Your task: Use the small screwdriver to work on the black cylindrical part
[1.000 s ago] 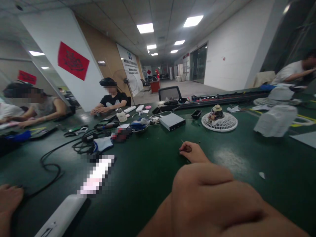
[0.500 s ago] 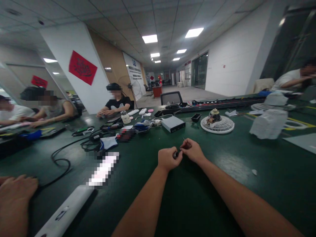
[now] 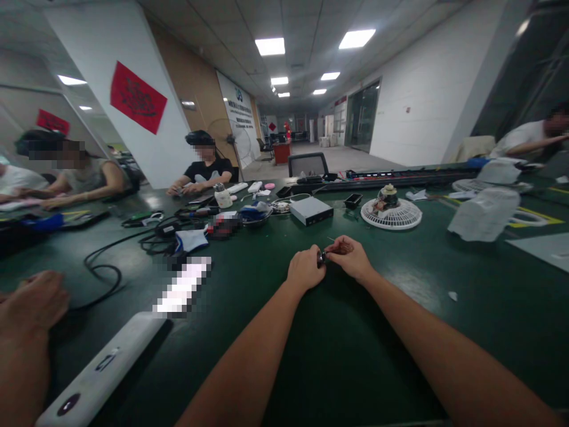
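**Figure.** Two-handed pinch over a green workbench mat point(image 3: 402, 356). The left hand point(image 3: 306, 270) and the right hand point(image 3: 349, 258) are brought together at mid-bench, their fingertips point(image 3: 332, 249) closed from either side on a small dark part point(image 3: 320, 257) (probably metal, though it is too small here to identify with confidence). Directly ahead lies a grey metal box point(image 3: 311, 210). To its right is a white fan grille point(image 3: 391, 214), and a crumpled white plastic bag point(image 3: 484, 214) lies further right. At lower left are a white plastic device point(image 3: 102, 367) and another person's hand point(image 3: 31, 302), well apart from the pinch. A seated co-worker point(image 3: 207, 172) works across the bench.
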{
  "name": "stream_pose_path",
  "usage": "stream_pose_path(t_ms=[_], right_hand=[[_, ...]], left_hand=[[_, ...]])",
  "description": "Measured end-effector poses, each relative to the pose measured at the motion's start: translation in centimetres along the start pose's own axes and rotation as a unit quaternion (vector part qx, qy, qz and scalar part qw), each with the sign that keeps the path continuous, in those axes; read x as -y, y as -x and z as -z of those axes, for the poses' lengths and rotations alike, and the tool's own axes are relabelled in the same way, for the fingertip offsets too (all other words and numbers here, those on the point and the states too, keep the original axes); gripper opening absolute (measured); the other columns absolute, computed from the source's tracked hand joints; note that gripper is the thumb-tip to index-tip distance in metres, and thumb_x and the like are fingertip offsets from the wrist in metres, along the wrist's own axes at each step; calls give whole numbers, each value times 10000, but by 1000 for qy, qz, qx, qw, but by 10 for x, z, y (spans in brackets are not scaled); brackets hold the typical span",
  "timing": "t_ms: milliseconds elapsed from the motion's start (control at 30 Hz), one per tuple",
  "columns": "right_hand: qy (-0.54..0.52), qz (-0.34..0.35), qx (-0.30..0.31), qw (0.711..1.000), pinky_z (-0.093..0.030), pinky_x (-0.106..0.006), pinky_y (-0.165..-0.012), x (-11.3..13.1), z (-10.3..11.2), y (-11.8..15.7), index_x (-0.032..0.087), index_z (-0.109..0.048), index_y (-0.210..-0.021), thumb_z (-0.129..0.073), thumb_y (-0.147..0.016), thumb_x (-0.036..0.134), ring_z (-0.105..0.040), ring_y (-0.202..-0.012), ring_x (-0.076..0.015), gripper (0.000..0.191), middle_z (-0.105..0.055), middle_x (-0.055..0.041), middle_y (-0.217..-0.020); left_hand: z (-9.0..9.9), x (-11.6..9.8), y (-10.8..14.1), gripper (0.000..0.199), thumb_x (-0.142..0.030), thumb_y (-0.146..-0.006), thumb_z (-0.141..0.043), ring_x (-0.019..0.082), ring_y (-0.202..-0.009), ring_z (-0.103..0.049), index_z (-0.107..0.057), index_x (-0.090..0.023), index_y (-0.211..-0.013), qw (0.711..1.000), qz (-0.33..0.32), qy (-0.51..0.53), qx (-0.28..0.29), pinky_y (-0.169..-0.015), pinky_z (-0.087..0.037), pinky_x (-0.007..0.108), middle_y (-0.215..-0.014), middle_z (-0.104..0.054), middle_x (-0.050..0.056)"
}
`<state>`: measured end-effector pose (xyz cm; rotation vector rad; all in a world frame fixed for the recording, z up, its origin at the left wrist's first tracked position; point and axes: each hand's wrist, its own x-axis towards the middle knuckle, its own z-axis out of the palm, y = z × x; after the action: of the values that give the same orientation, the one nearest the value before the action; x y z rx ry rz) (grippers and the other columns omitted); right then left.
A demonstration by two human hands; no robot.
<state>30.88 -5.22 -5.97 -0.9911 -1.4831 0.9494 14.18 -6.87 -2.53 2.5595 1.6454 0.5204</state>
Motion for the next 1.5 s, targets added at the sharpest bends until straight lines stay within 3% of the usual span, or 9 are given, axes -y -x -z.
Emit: stream_pose_path(t_ms=[300, 533, 700, 1100, 1500], right_hand=[[49, -7, 4, 999, -564, -419, -825, -4, 1, 1, 156, -599, -1222, -615, -952, 307, -661, -979, -218, 310, -640, -90, -1188], [123, -10, 19, 992, -569, -405, -803, -8, 4, 2, 156, -603, -1213, -612, -954, 311, -664, -958, -211, 303, -643, -88, -1174], [183, -4, 25, 983, -575, -386, -774, -5, 2, 3, 151, -607, -1197, -612, -954, 313, -669, -918, -198, 292, -653, -82, -1137], [272, 18, 46, 961, -568, -392, -793, 9, -3, 8, 156, -617, -1178, -606, -957, 320, -665, -929, -199, 276, -654, -82, -1141], [224, 11, 51, 973, -567, -392, -798, 12, -4, 8, 157, -624, -1167, -608, -956, 315, -665, -932, -198, 264, -656, -80, -1140]], left_hand=[[1, 2, -2, 177, -285, -864, -557, 245, -879, -673, -538, -225, -1030, 1000, -29, 9, -1, -746, -475, 328, -940, -698, 65], [8, -2, 1, 172, -234, -834, -576, 245, -1011, -608, -587, -220, -1006, 997, -83, -5, -3, -908, -444, 367, -1029, -658, 69], [9, -2, 2, 156, -195, -810, -579, 256, -1057, -561, -603, -214, -963, 994, -103, -16, -16, -942, -414, 387, -1057, -622, 76], [2, 4, -1, 152, -186, -832, -557, 240, -1012, -581, -599, -210, -976, 997, -70, 10, -41, -898, -420, 371, -1046, -640, 67], [-5, 11, -6, 192, -229, -832, -621, 221, -904, -624, -566, -205, -1014, 994, -15, 65, -83, -837, -441, 339, -949, -673, 50]])
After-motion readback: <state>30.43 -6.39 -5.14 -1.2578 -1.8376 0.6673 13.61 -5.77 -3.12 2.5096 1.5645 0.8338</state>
